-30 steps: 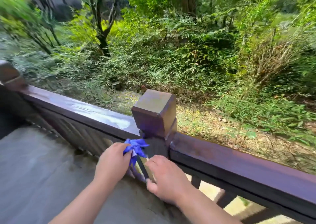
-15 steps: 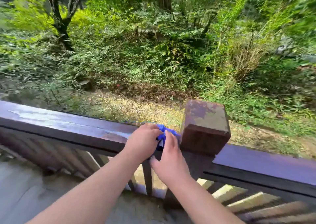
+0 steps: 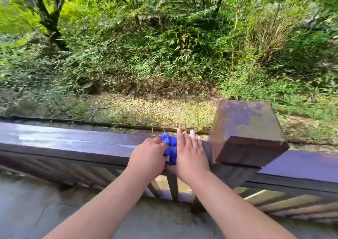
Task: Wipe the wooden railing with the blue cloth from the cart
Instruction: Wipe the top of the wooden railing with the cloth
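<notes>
- The blue cloth (image 3: 170,147) is bunched up and pressed onto the top of the wooden railing (image 3: 73,142), caught between both hands.
- The left hand (image 3: 149,154) is curled over the cloth's left side, fingers closed onto the fabric.
- The right hand (image 3: 190,154) is laid flat against the cloth's right side — fingers stretched out straight across the rail top, not curled round anything.
- The two hands are kept close together, just the crumple of cloth between them.
- Just to the right, a square post cap (image 3: 247,129) is seen — worn, patchy paint on top.
- Slats are seen below the rail, a grey paved floor (image 3: 36,202) beneath the arms.
- Dense green undergrowth (image 3: 164,47) is spread beyond the railing.
</notes>
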`<state>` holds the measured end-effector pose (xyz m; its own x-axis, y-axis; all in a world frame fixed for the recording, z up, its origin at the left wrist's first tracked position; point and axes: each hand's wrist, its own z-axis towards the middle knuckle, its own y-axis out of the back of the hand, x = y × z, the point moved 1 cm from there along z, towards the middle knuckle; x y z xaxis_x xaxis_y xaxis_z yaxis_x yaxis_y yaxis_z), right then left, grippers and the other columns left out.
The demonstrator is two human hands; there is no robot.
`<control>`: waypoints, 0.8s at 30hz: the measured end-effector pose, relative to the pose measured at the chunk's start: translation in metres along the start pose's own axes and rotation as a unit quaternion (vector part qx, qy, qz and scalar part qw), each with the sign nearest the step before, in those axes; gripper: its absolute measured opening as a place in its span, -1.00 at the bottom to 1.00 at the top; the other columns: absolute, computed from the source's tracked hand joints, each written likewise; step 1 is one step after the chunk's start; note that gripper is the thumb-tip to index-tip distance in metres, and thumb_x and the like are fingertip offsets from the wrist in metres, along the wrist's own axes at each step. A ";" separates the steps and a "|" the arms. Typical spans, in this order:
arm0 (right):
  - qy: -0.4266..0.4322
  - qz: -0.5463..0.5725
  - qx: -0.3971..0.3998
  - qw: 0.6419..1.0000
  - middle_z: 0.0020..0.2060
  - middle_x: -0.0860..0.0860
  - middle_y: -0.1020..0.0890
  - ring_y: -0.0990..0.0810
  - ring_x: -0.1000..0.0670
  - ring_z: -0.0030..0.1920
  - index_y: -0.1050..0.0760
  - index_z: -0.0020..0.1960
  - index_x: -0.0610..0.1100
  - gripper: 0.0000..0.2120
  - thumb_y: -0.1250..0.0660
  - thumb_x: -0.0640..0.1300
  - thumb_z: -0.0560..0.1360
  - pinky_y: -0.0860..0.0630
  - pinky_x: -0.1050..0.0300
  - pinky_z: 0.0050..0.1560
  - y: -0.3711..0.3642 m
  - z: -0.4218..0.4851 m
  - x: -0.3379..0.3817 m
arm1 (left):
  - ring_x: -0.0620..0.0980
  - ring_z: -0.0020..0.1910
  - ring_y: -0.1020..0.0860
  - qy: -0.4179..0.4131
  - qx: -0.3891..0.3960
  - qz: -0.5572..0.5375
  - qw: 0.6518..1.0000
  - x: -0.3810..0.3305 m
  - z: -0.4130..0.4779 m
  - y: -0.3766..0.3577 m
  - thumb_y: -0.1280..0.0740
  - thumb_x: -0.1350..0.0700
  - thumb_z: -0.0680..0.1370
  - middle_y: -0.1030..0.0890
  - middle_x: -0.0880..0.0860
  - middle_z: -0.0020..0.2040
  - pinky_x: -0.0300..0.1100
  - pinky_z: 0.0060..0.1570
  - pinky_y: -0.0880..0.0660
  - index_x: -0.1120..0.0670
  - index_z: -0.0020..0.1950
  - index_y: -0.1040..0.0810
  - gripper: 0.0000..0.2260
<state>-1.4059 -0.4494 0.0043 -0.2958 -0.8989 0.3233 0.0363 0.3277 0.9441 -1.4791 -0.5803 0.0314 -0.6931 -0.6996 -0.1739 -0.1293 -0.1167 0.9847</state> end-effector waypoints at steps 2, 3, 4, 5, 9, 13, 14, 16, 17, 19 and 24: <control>-0.001 -0.013 0.011 1.000 0.65 -0.20 -0.06 0.14 -0.24 0.65 0.22 0.65 -0.16 0.20 -0.33 0.46 0.37 0.17 -0.22 0.62 -0.005 0.004 0.002 | 0.08 0.06 -0.51 -0.002 -0.004 0.003 1.000 0.008 -0.002 -0.001 -0.27 0.12 0.41 -0.61 -0.02 0.04 0.03 -0.03 -0.56 -0.04 0.07 -0.64 -0.72; -0.005 -0.019 0.013 1.000 0.65 -0.19 -0.06 0.13 -0.24 0.65 0.20 0.65 -0.16 0.20 -0.32 0.48 0.36 0.17 -0.22 0.62 -0.008 0.005 0.003 | 0.08 0.06 -0.52 -0.003 -0.005 0.005 1.000 0.012 -0.003 -0.001 -0.27 0.11 0.42 -0.61 -0.03 0.05 0.02 -0.03 -0.56 -0.04 0.07 -0.64 -0.72; -0.010 -0.025 0.014 1.000 0.65 -0.18 -0.07 0.11 -0.23 0.65 0.19 0.65 -0.15 0.20 -0.31 0.49 0.35 0.17 -0.23 0.62 -0.010 0.007 0.004 | 0.07 0.06 -0.52 -0.008 -0.008 0.004 1.000 0.018 -0.004 -0.001 -0.27 0.11 0.43 -0.61 -0.03 0.06 0.01 -0.03 -0.56 -0.05 0.08 -0.64 -0.72; -0.012 -0.033 0.014 0.999 0.64 -0.17 -0.08 0.09 -0.23 0.65 0.19 0.65 -0.14 0.20 -0.32 0.49 0.35 0.17 -0.24 0.62 -0.012 0.008 0.007 | 0.07 0.07 -0.51 -0.016 -0.010 0.002 1.000 0.024 -0.005 -0.001 -0.26 0.11 0.43 -0.61 -0.04 0.06 0.01 -0.02 -0.56 -0.05 0.09 -0.64 -0.72; -0.018 -0.051 0.004 0.999 0.62 -0.14 -0.17 0.04 -0.24 0.64 0.15 0.65 -0.10 0.19 -0.44 0.38 0.33 0.12 -0.29 0.61 -0.017 0.018 0.034 | 0.07 0.07 -0.51 -0.033 -0.002 -0.010 0.999 0.060 -0.010 0.005 -0.25 0.13 0.45 -0.60 -0.03 0.07 0.01 -0.05 -0.56 -0.04 0.08 -0.64 -0.73; -0.023 -0.066 0.021 0.997 0.62 -0.10 -0.17 0.02 -0.22 0.65 0.14 0.65 -0.08 0.22 -0.48 0.38 0.30 0.10 -0.28 0.61 -0.024 0.024 0.052 | 0.07 0.09 -0.50 -0.036 0.004 0.002 0.999 0.099 -0.017 0.015 -0.25 0.13 0.48 -0.58 -0.03 0.07 -0.02 -0.01 -0.54 -0.04 0.08 -0.62 -0.76; -0.021 -0.074 0.021 0.997 0.61 -0.10 -0.18 0.02 -0.22 0.64 0.15 0.65 -0.08 0.22 -0.47 0.38 0.30 0.10 -0.28 0.61 -0.028 0.028 0.064 | 0.06 0.10 -0.50 -0.030 0.002 0.001 1.000 0.120 -0.021 0.018 -0.25 0.13 0.49 -0.58 -0.03 0.08 -0.02 -0.01 -0.54 -0.05 0.10 -0.62 -0.75; -0.024 -0.088 0.023 0.996 0.61 -0.12 -0.20 0.01 -0.22 0.64 0.14 0.66 -0.07 0.21 -0.44 0.40 0.30 0.10 -0.29 0.61 -0.033 0.036 0.084 | 0.05 0.10 -0.50 -0.025 -0.003 0.000 1.000 0.155 -0.027 0.025 -0.25 0.13 0.49 -0.58 -0.04 0.10 -0.04 0.00 -0.54 -0.06 0.12 -0.62 -0.73; -0.025 -0.095 0.025 0.995 0.60 -0.13 -0.22 -0.01 -0.22 0.64 0.12 0.66 -0.07 0.20 -0.43 0.40 0.29 0.10 -0.30 0.61 -0.037 0.041 0.094 | 0.04 0.11 -0.49 -0.024 -0.005 -0.001 1.000 0.171 -0.032 0.028 -0.26 0.13 0.49 -0.58 -0.05 0.10 -0.04 0.01 -0.54 -0.06 0.12 -0.62 -0.73; -0.028 -0.114 0.024 0.993 0.56 -0.13 -0.28 -0.06 -0.24 0.63 0.05 0.65 -0.07 0.17 -0.42 0.41 0.27 0.07 -0.31 0.60 -0.045 0.048 0.111 | 0.04 0.12 -0.50 -0.018 -0.007 -0.003 1.000 0.200 -0.040 0.034 -0.26 0.13 0.50 -0.59 -0.05 0.11 -0.05 0.02 -0.54 -0.06 0.13 -0.63 -0.73; -0.053 -0.133 0.023 0.989 0.44 -0.11 -0.39 -0.24 -0.23 0.53 -0.09 0.58 -0.04 0.12 -0.41 0.41 0.19 -0.06 -0.27 0.59 -0.053 0.055 0.126 | 0.04 0.12 -0.51 -0.001 -0.010 -0.021 1.000 0.236 -0.048 0.043 -0.26 0.13 0.49 -0.59 -0.05 0.07 -0.02 -0.02 -0.57 -0.05 0.10 -0.65 -0.74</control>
<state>-1.4979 -0.5637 -0.0091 -0.3870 -0.9206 0.0525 -0.0990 0.0981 0.9902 -1.6137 -0.7842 0.0330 -0.6889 -0.6925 -0.2143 -0.1439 -0.1591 0.9767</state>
